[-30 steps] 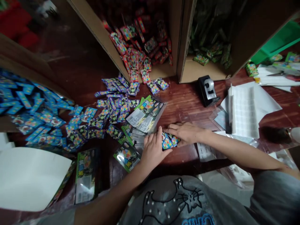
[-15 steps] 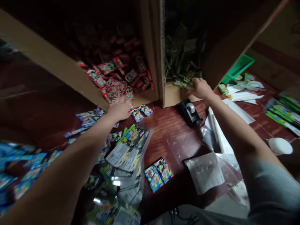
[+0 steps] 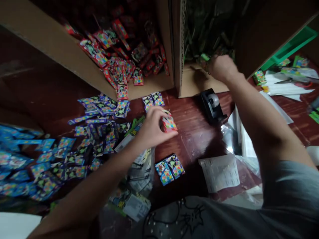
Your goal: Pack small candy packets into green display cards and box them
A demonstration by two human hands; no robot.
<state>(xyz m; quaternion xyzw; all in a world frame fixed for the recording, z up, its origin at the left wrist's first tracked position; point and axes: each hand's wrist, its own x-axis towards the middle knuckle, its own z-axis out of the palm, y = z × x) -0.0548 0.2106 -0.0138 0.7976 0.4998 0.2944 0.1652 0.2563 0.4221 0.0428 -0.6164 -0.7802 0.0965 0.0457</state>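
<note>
My left hand [image 3: 154, 127] pinches a small red packet [image 3: 169, 122] with colourful print, held above the table. Just behind it, two purple packets [image 3: 152, 99] lie side by side. At the mouth of the right carton [image 3: 194, 81], my right hand [image 3: 223, 68] is curled and blurred, its fingertips partly hidden. A small green packet [image 3: 204, 57] shows at those fingertips. Red packets [image 3: 122, 69] spill from the left carton [image 3: 159, 84]. Nearer my body, a blue packet [image 3: 163, 172] and a purple packet [image 3: 175, 165] lie next to each other.
A black tape dispenser [image 3: 211, 106] stands before the right carton. Purple packets [image 3: 102, 106] and blue packets [image 3: 15, 159] are heaped at left. Printed plastic bags [image 3: 139, 202] lie near my body. A clear bag with paper [image 3: 220, 174], scissors [image 3: 285, 81] and a green tray [image 3: 289, 48] are at right.
My left hand has come back from the red heap toward the middle, now holding a red packet. My right hand has lifted off the green packets at the carton's mouth. The view has shifted.
</note>
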